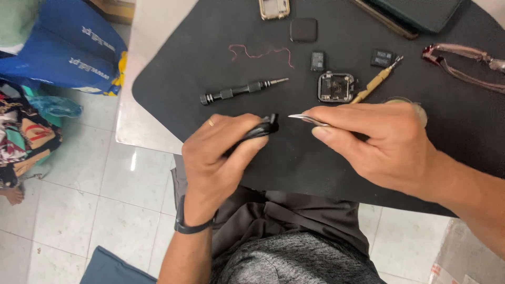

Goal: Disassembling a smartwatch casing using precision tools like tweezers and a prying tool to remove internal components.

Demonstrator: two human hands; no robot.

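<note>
Gray lap (294, 257), hands, black screwdriver (239, 90) beyond

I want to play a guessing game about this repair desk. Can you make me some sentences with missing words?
1. The right hand pinches thin silver metal ____ with a pointed tip.
2. The left hand grips a small black strap-like part and wears a ____ on one finger.
3. The long black screwdriver with a silver tip lies on the ____ mat.
4. The thin wiggly thread on the mat is ____ in colour.

Missing words: tweezers; ring; black; pink
</note>
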